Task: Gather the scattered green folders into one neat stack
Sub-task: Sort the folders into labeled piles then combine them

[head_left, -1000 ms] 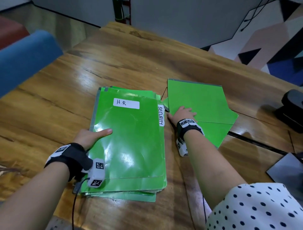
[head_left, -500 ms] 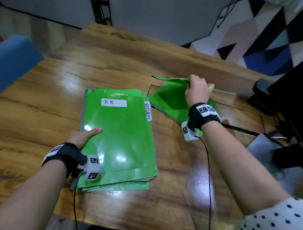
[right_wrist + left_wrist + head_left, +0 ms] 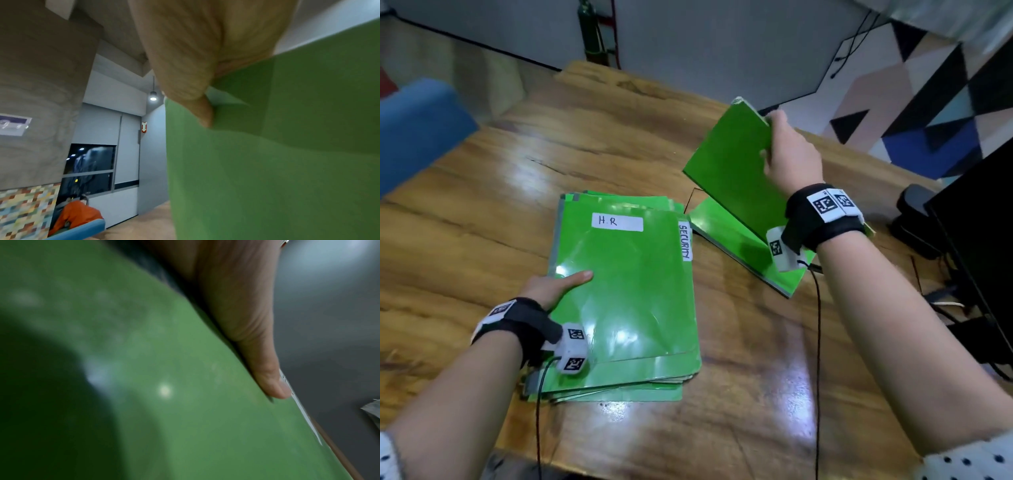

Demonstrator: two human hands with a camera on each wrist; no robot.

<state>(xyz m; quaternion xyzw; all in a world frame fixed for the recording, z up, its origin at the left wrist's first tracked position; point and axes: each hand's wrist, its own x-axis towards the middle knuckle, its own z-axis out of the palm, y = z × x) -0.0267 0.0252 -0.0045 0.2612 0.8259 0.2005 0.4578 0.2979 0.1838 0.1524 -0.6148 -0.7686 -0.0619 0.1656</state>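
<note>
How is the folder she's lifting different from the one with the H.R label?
The lifted folder is tilted up off the table in the right hand's grip; the H.R folder lies flat on top of the stack, with the left hand's thumb on it. The H.R folder carries a white label; the lifted one shows none on its visible face. Both are glossy green.

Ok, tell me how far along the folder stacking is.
Mostly done: a stack of green folders, topped by the one labelled H.R, lies on the wooden table, steadied by the left hand. In hand: the right hand has a grip on a tilted folder, lifted off the table. Left: one more folder lies flat to the right, and the stack's edges are uneven.
</note>
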